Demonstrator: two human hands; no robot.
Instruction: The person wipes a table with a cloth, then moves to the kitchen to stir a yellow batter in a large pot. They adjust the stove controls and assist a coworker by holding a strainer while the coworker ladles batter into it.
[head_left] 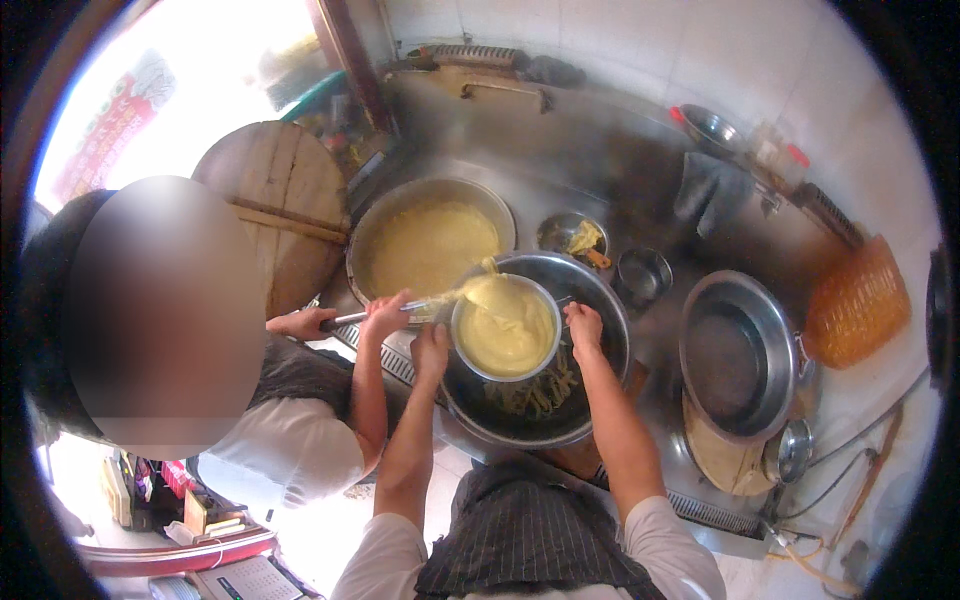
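Both hands, left hand [431, 350] and right hand [584, 328], grip closed on the rim, hold the batter bowl [505, 328] over the wok [600, 300].

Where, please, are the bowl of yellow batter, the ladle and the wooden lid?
Bowl of yellow batter [505, 330]: head view, on the batter's surface.
Ladle [400, 309]: head view, on its metal handle.
Wooden lid [275, 210]: head view, on the middle planks.

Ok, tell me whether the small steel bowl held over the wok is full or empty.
Nearly full: yellow batter fills the small steel bowl almost to its rim.
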